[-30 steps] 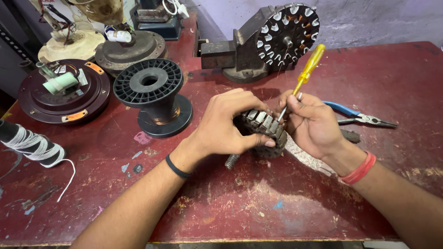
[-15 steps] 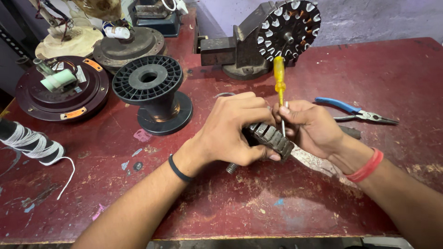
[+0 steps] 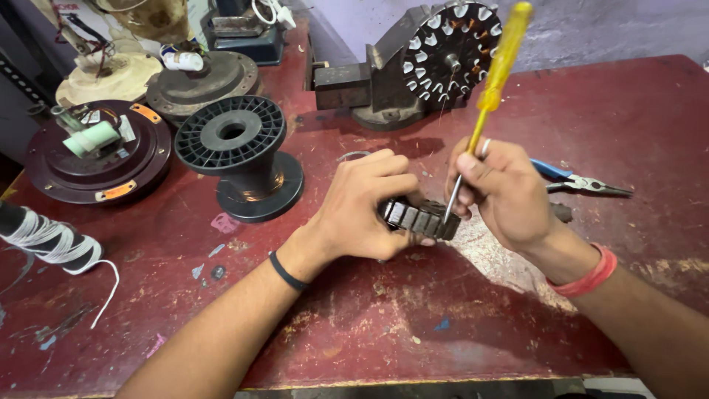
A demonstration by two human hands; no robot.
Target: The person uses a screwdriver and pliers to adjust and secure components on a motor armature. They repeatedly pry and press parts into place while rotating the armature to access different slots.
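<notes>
Left hand: the left hand [image 3: 365,207] clasps a slotted metal stator core [image 3: 422,219], fingers curled over its top and thumb beneath; a black band sits on the wrist.
Right hand: the right hand [image 3: 502,193] pinches the steel shaft of a yellow-handled screwdriver [image 3: 496,74], fingers pressed together around it; a red band circles the wrist.
Screwdriver: handle tilts up and away to the right; tip meets the right end of the stator core.
Stator core: held just above the tabletop [image 3: 635,111], between both hands, near the front middle.
Tabletop: worn dark red surface with scraped patches.
Spool: an empty black plastic spool [image 3: 240,159] stands upright to the left of the left hand, apart from it.
Vise: a grey bench vise [image 3: 384,81] at the rear carries a round toothed stator [image 3: 450,52].
Pliers: blue-handled pliers [image 3: 583,179] lie just behind the right hand.
Motor housing: a dark round housing [image 3: 100,159] sits far left.
Cord: a white-wrapped bundle [image 3: 44,240] lies at the left edge.
</notes>
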